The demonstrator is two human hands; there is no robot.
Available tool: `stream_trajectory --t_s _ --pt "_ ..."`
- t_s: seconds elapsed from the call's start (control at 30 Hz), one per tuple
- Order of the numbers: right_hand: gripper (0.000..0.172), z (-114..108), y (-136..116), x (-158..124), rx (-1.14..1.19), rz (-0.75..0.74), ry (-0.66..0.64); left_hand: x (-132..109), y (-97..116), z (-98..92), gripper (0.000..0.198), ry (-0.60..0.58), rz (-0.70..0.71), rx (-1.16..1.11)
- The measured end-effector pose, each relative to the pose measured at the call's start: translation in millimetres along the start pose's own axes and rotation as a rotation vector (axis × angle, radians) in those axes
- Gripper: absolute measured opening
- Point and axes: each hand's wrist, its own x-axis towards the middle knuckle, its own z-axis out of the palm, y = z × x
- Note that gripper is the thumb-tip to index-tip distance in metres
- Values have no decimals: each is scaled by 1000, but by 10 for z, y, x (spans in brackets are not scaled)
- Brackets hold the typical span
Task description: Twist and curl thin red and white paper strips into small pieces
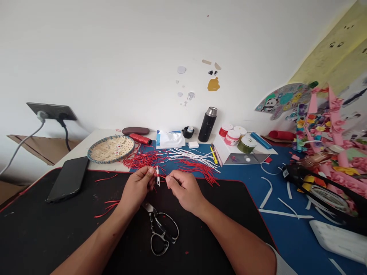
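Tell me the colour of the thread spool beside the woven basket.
Red, shown best in the head view: the spool.

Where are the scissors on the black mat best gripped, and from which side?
By the looped handles of the scissors, coming from the person's side: the loops lie flat on the black mat facing the person, while the blades point away, toward the left hand.
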Motion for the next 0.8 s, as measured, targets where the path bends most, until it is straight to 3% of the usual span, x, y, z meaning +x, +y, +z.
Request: stream_trajectory --t_s 0.2,0.4,0.6,0.8 --pt "37 51 30 -9 -14 -26 -13 14 0 -24 42 21 3 -44" --pt "37 -56 -78 -32 193 -10 3 84 -16 -127 35 169 -4 -203" --pt "28 -27 21 29 199 122 -122 65 33 -82 33 129 -16 -266" --pt "24 -18 96 72 303 198 -115 10 39 -50 41 122 38 -152"
